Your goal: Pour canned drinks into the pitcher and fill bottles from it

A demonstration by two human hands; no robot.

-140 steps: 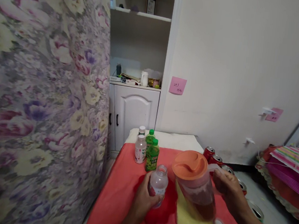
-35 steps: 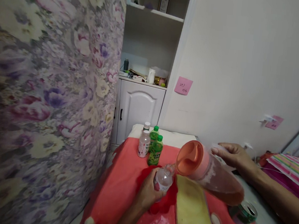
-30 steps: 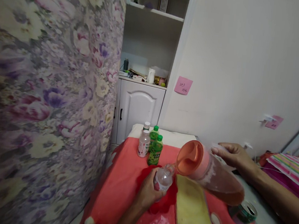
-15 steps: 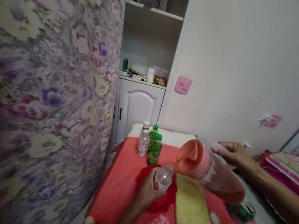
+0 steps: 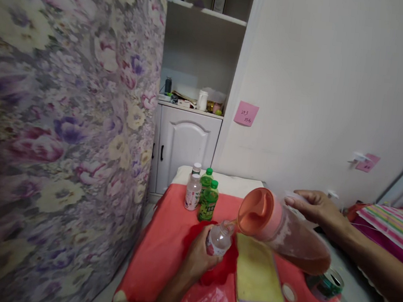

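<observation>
1 clear plastic bottle [image 5: 218,242] sat uncapped within your left hand [image 5: 197,256], fingers wrapped around. Your right hand [image 5: 313,207] closed on the handle of the tilted, orange-lidded translucent pitcher [image 5: 295,239]; overtilting risked spilling past the neck. 2 green plastic bottles [image 5: 207,210] stood beyond.

Pitcher: see-through pitcher [image 5: 295,239] with an orange lid [image 5: 255,211], part-filled with pinkish-brown liquid [image 5: 306,255]; raised over the desk [image 5: 155,252], tipped almost onto its side, lid toward 10 o'clock, base toward 4.
Flow: thin stream from the lid's edge into the bottle.
Bottle: clear, uncapped bottle [image 5: 219,239] with a white-and-pink label, at the pitcher's 9 o'clock, mouth leaning toward 1 o'clock, just beside the lid.
</observation>
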